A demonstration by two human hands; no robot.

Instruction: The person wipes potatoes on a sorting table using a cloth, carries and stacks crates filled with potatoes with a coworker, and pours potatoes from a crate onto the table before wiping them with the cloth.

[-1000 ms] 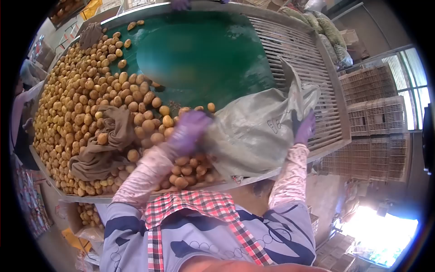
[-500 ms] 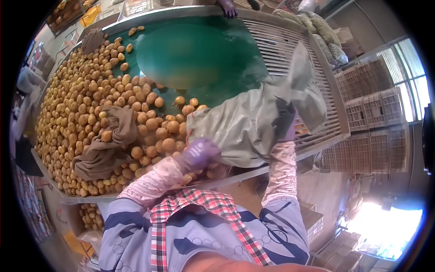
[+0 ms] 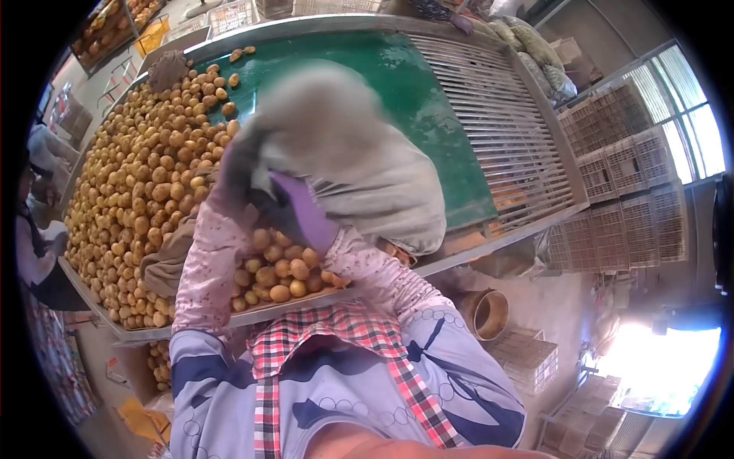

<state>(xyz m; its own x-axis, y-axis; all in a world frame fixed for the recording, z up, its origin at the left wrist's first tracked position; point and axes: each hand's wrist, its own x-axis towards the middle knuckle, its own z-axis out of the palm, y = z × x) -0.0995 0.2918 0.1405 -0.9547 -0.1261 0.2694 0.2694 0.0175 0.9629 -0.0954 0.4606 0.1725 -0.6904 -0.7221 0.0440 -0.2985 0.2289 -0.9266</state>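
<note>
A grey-green sack (image 3: pixel 390 191) spreads over the potatoes and the green sheet, its upper part smeared by motion. Both my hands are closed on its left edge. Near the potatoes, my left hand (image 3: pixel 243 164) is blurred, in a dark glove, with the sack's cloth against it. My right hand (image 3: pixel 302 208), in a purple glove, grips the cloth just to the right and lower. Heaped potatoes (image 3: pixel 145 180) fill the table's left side, with some (image 3: pixel 283 268) directly below my wrists. What the sack holds, if anything, is hidden.
A metal-edged table (image 3: pixel 306 312) carries a green sheet (image 3: pixel 451 168) and a slatted rack (image 3: pixel 520 138). Brown cloths (image 3: pixel 170 268) lie on the potatoes. Stacked crates (image 3: pixel 642 206) stand right, beyond a round bin (image 3: pixel 489 314). A co-worker's gloved hand (image 3: pixel 462 23) shows at the far edge.
The sack has moved left from the rack over the potatoes. My right hand has swung left beside my left hand, which has risen to the cloth. The co-worker's hand has shifted right.
</note>
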